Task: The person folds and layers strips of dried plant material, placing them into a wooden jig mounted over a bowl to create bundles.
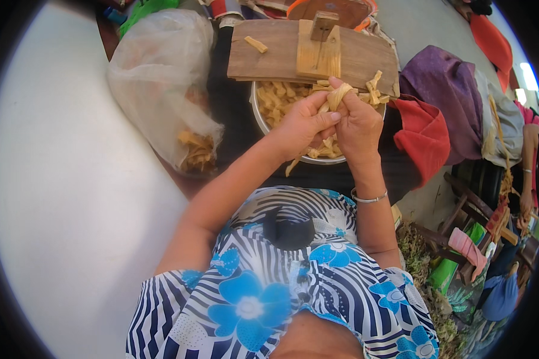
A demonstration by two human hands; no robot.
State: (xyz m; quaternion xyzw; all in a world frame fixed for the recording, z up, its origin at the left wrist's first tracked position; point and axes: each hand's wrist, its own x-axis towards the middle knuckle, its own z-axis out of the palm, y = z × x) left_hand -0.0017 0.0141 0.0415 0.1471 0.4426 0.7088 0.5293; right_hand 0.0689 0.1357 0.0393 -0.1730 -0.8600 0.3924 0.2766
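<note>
A pale yellow strip (339,96), flat and fibrous like a dried leaf or husk, is looped between my fingers. My left hand (302,122) pinches it from the left, fingers closed. On the other side my right hand (359,122) is also closed on it, index finger pointing up along the loop. Both hands are above a round metal basin (259,116) holding many similar folded yellow pieces (281,96). Across the basin's far side lies a wooden board (263,60) with a small upright wooden block (324,27). Loose yellow pieces rest on the board.
A cloudy plastic bag (159,78) with yellowish pieces inside stands to the left. Red cloth (422,134) and a purple bag (443,99) are at the right. Beyond them, another person's arm (528,161) shows near wooden stools. An orange-rimmed container (341,7) sits at the back.
</note>
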